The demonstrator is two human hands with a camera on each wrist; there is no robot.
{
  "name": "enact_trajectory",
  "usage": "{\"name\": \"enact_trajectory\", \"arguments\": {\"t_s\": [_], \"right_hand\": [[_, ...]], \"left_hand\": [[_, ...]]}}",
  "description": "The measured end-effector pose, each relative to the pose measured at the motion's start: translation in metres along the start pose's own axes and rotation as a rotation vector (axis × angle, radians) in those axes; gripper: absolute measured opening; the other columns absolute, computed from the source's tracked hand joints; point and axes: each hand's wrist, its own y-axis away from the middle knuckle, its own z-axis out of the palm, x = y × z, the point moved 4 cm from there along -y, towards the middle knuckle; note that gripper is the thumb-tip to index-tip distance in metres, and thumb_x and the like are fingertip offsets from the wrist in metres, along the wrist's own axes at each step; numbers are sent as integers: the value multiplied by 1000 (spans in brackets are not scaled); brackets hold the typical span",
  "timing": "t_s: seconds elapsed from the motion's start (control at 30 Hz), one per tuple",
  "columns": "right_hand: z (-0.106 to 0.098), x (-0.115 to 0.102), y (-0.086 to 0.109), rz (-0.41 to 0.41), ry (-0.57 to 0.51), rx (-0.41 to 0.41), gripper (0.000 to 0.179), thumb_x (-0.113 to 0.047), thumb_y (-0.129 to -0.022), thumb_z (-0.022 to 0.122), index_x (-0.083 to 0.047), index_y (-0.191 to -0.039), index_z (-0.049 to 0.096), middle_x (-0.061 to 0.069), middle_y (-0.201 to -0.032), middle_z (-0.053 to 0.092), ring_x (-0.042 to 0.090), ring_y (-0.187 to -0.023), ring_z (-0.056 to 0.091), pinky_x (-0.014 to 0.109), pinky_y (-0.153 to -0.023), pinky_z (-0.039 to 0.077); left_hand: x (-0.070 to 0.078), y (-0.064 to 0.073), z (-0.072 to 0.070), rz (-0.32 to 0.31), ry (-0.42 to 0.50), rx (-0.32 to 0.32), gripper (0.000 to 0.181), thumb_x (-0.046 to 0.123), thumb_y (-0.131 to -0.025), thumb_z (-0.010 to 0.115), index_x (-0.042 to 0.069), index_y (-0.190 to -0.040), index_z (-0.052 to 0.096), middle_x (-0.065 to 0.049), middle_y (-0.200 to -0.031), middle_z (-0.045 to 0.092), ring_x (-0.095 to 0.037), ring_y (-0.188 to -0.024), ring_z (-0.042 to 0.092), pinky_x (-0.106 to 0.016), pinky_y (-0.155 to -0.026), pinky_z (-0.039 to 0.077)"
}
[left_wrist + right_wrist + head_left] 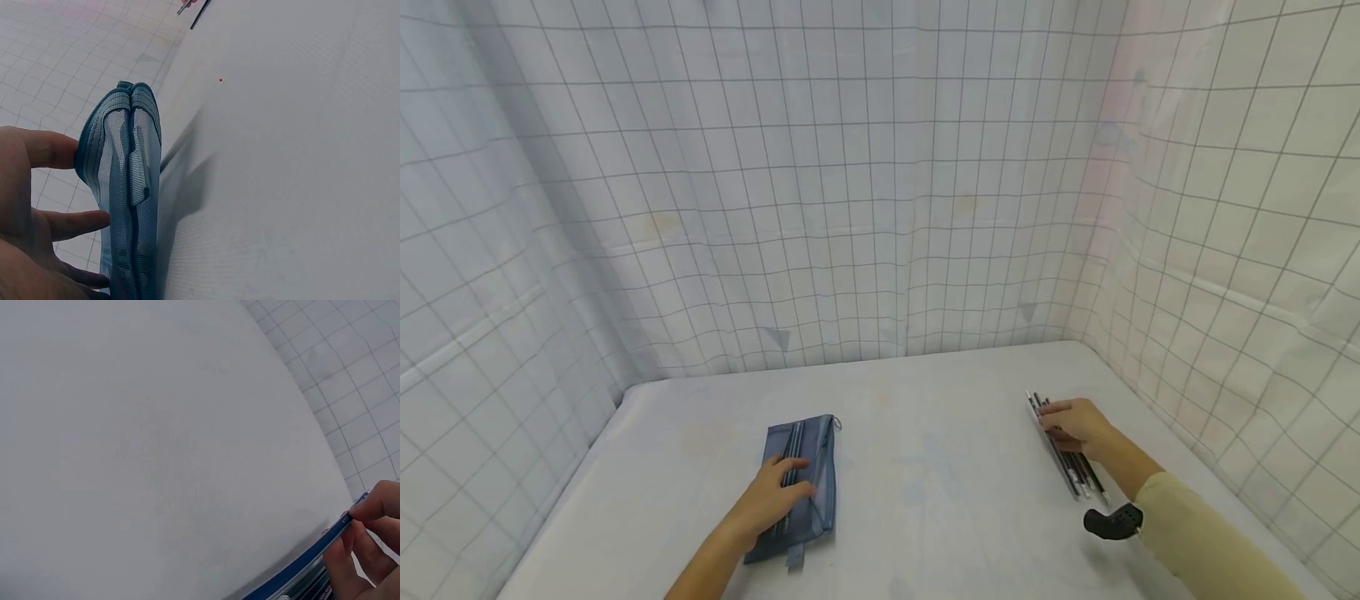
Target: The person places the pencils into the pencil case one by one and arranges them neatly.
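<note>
On the left of the table lies a blue zippered pencil case (823, 492), with a small ring at its far corner. My left hand (775, 496) rests on it with fingers spread, and the left wrist view shows these fingertips against the side of the case (122, 187). Thin dark lines run along its top; whether they are pencils or stripes I cannot tell. Over at the right, my right hand (1077, 429) pinches a blue pencil (300, 562) between thumb and forefinger. Several other dark pencils (1082, 479) lie side by side under that hand, partly hidden by it.
A white cloth covers the table (925, 467). White curtains with a dark grid (865, 208) hang behind it and along both sides. A black curved device (1112, 522) sits at the right wrist, by the sleeve.
</note>
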Motion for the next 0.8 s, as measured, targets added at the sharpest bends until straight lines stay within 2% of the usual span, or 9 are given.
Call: {"name": "enact_trajectory", "arguments": {"t_s": [0.13, 0.3, 0.6, 0.8], "right_hand": [[2, -2, 0, 16, -77, -4, 38, -3, -96, 69, 10, -131, 63, 6, -102, 69, 16, -80, 64, 30, -68, 57], [7, -5, 0, 35, -135, -17, 40, -4, -95, 70, 7, -133, 63, 6, -103, 69, 16, -82, 66, 30, -68, 57], [23, -16, 0, 11, -159, -36, 42, -2, -95, 69, 8, -135, 61, 11, -111, 69, 20, -89, 66, 29, -72, 57], [36, -22, 0, 17, -156, -48, 42, -2, -94, 69, 8, -134, 62, 12, -111, 70, 23, -92, 66, 31, -74, 58]], "left_hand": [[0, 0, 0, 0, 3, -1, 58, 27, -95, 67, -1, -144, 55, -42, -160, 13, -68, -143, 13, -84, -103, 18], [-1, 1, 0, -2, 15, -2, 56, 25, -95, 67, -1, -143, 55, -41, -161, 12, -67, -143, 11, -84, -104, 17], [0, 0, 0, -3, 20, -1, 56, 26, -94, 67, -1, -142, 56, -42, -160, 12, -68, -143, 11, -84, -104, 17], [0, 0, -1, 0, 22, -1, 56, 25, -94, 67, -1, -142, 56, -42, -160, 12, -68, -143, 11, -84, -104, 17]]}}
